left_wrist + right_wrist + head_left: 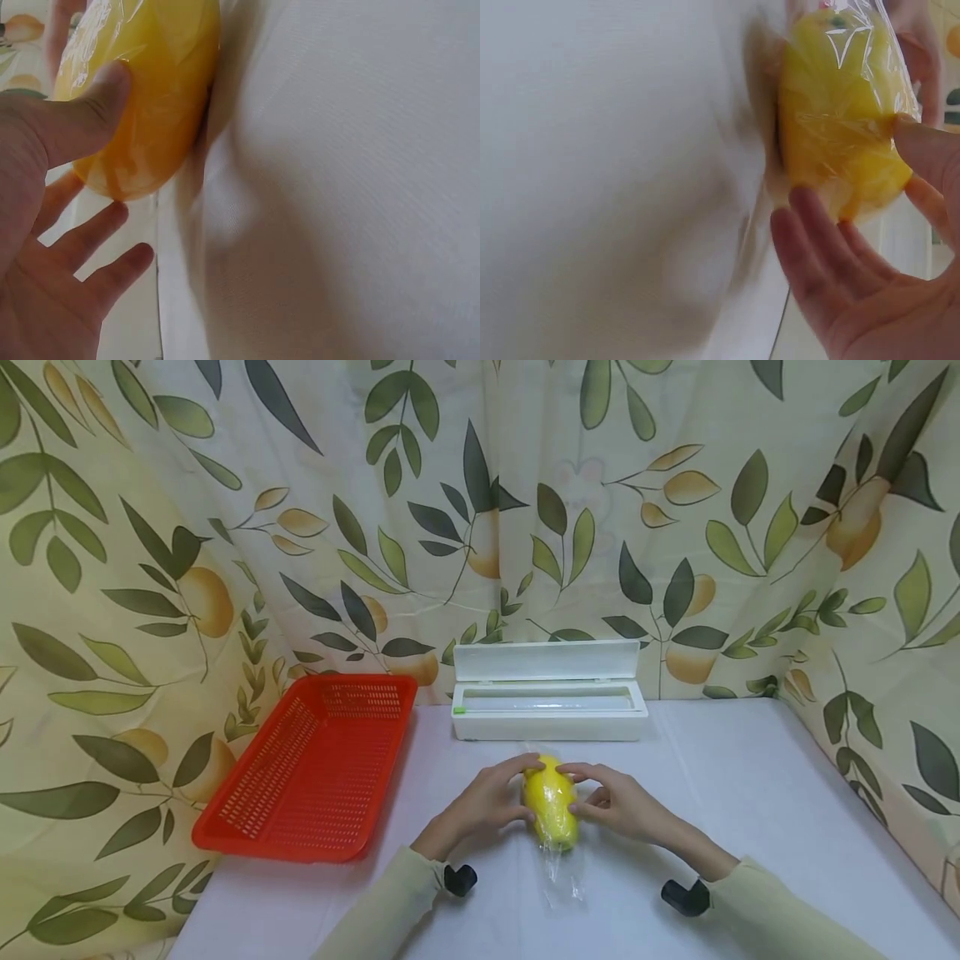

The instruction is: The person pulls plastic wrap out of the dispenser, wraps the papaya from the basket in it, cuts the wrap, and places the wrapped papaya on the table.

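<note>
A yellow oblong fruit (551, 806), its exact kind unclear, lies on the white tabletop wrapped in clear cling film. A crumpled tail of the film (561, 877) spreads from its near end. My left hand (489, 797) holds the fruit from the left, with the thumb (101, 105) pressed on the film and the fingers curved round the far end. From the right, my right hand (618, 802) grips it likewise, its thumb (926, 146) on the wrapped side. In the right wrist view, a small dark green spot shows through the film.
Behind the hands stands a long white box (551, 727), its lid (547, 662) raised, probably a cling film dispenser. A red plastic basket (375, 793) sits to the left. Patterned curtains (525, 527) close off the back and sides of the table.
</note>
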`<state>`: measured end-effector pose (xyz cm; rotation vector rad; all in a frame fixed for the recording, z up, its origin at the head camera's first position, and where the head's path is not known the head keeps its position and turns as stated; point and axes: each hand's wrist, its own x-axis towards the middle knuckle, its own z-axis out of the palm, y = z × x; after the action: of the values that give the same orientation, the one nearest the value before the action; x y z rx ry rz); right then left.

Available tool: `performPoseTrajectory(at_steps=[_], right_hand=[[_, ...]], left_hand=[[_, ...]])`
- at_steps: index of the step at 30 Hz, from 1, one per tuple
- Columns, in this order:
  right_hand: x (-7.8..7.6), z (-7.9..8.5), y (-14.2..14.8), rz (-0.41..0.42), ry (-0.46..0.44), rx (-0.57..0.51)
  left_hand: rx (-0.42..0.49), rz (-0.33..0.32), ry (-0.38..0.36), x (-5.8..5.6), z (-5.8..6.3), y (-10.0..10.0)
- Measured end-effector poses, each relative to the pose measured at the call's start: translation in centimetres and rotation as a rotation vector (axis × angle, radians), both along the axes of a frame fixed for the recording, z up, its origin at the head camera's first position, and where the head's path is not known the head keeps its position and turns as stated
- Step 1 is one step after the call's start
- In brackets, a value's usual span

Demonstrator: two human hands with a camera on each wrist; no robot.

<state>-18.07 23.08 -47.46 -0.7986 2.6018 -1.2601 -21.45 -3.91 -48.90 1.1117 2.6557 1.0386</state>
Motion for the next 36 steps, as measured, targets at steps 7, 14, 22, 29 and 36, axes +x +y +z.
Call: performPoseTrajectory(at_steps=[7, 14, 22, 29, 36], right_hand=[[0.7, -0.9, -0.4, -0.088, 0.135, -0.003], [1.0, -1.0, -1.1, -0.09, 0.284, -0.051], [1.5, -1.4, -1.4, -0.08, 0.384, -0.04], [1.7, -1.8, -1.5, -0.082, 0.47, -0.045], [2.0, -1.6, -1.4, -0.074, 0.534, -0.014]], left_hand=[[-0.031, -0.014, 0.068, 0.5, -0.6, -0.3], [0.017, 0.06, 0.227, 1.7, -1.0, 0.0], [0.078, 0.019, 0.245, 2.7, -1.1, 0.0], [0.152, -0.011, 0.301, 3.1, -1.4, -0.1], [0.097, -0.039, 0.281, 3.5, -0.8, -0.5]])
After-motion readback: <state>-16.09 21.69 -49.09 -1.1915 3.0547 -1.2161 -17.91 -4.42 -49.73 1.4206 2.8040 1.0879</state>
